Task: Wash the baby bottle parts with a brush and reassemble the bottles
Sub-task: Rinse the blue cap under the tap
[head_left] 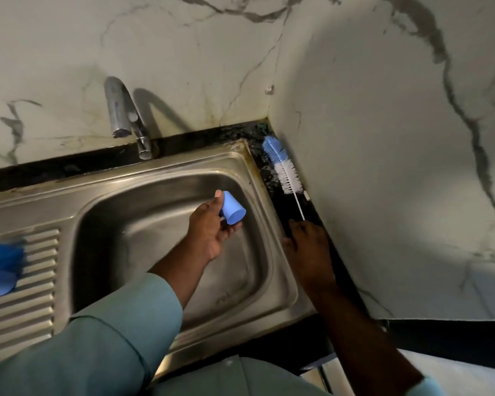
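1. The left hand (pixel 212 227) is over the sink basin, fingers and thumb curled round a small blue cap (pixel 232 208). The cap is cone-shaped and lies tilted in the fingers, its wide open mouth facing down and to the right, its narrow closed end up by the thumb tip.
2. The right hand (pixel 307 244) lies on the dark counter strip at the sink's right edge, palm down, fingers reaching toward the thin white handle of the bottle brush (pixel 283 167). The fingertips are at the near end of that handle; whether they pinch it or only touch it I cannot tell, because the hand is dark and in shadow.
3. The brush lies along the counter strip against the right wall, its bristle head pointing away from the person toward the corner. The bristles are blue at the far tip and white nearer the handle.
4. The steel sink (pixel 160 167) holds nothing in its basin. A chrome tap (pixel 123 112) stands behind it at the back wall, its spout bent over the rim.
5. On the ribbed draining board (pixel 26 310) at the left, at the frame's edge, sit blurred blue bottle parts (pixel 0 267); what they are exactly cannot be made out.
6. Both forearms wear light teal sleeves (pixel 112 338). Marble-patterned walls (pixel 383 138) meet in the corner behind the brush.
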Demonstrator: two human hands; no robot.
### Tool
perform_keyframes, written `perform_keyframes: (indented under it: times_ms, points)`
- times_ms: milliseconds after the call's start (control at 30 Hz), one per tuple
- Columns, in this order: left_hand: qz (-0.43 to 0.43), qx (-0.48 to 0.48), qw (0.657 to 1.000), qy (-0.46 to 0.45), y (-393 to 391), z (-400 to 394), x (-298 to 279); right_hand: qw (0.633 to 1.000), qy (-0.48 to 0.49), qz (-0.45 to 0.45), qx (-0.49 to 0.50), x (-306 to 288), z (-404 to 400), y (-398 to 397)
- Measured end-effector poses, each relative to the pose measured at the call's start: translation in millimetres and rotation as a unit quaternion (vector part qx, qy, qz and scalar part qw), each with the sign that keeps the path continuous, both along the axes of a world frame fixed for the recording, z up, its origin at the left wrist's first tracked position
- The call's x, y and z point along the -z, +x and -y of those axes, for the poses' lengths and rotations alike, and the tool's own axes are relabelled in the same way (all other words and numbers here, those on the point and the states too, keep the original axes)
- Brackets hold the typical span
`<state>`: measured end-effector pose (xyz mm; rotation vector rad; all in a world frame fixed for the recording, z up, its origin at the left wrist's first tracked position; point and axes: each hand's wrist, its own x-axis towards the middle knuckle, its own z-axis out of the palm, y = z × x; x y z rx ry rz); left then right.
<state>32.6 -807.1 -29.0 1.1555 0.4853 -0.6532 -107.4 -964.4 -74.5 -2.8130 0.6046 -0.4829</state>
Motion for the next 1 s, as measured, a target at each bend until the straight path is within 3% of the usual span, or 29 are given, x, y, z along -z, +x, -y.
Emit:
perform_keyframes:
  times_ms: [133, 267, 400, 533, 700, 867, 933, 1000]
  points:
    - [0.013, -0.017, 1.000, -0.012, 17, -34, -4, 0.992, 0.070, 0.003, -0.102, -16, -46, 55]
    - [-0.031, -0.121, 0.992, -0.022, 48, -80, 2, 0.962, 0.182, 0.008, -0.205, -33, -102, 126]
    - [-0.107, -0.192, 0.974, -0.061, 76, -120, 16, 0.924, 0.331, -0.024, -0.193, -49, -152, 209]
    - [-0.083, -0.193, 0.977, -0.024, 95, -135, 20, 0.950, 0.188, -0.056, -0.242, -48, -176, 273]
    - [-0.102, -0.145, 0.984, -0.020, 107, -133, 39, 0.932, 0.034, -0.062, -0.356, -25, -170, 309]
    - [-0.128, -0.156, 0.978, -0.057, 113, -124, 56, 0.873, 0.003, -0.153, -0.463, -14, -150, 345]
    - [-0.138, -0.158, 0.976, -0.065, 114, -118, 60, 0.859, 0.035, -0.169, -0.482, -11, -145, 353]
    - [-0.151, -0.164, 0.972, -0.077, 115, -113, 64, 0.860, 0.008, -0.151, -0.487, -11, -143, 357]
